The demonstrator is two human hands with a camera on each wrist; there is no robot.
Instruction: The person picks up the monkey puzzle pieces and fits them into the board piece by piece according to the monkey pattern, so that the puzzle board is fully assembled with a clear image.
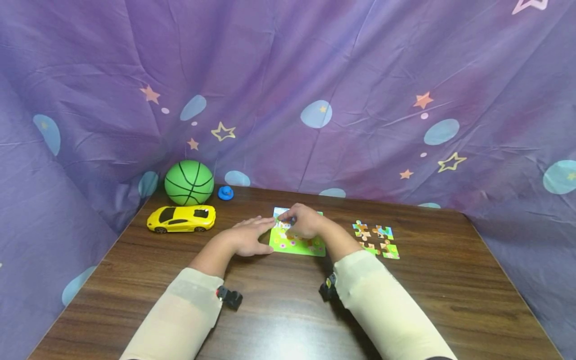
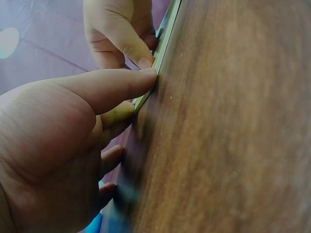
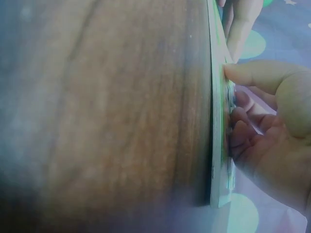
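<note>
A: In the head view, where does the work lie relative to the puzzle board point(image 1: 278, 247)?

B: The board rests on the table point(image 1: 270, 280), directly beneath my right hand point(image 1: 307, 222) and immediately right of my left hand point(image 1: 252, 237). Its longer side appears to run left to right, though I view it at a slant.

A: The state of each hand?

B: The left is spread, its thumb touching the board's near-left border; I see nothing in its grasp. The right is partly curled, thumb and bent fingers at the board; whether they pinch a piece, I cannot tell.

A: Which hand is nearer the loose puzzle pieces point(image 1: 390, 250)?

B: The right. Four show to the right of the board, apart from it, beyond my right forearm.

A: Containers?

B: I identify none. The right hand covers part of the board, so I cannot tell how its picture area is filled.
</note>
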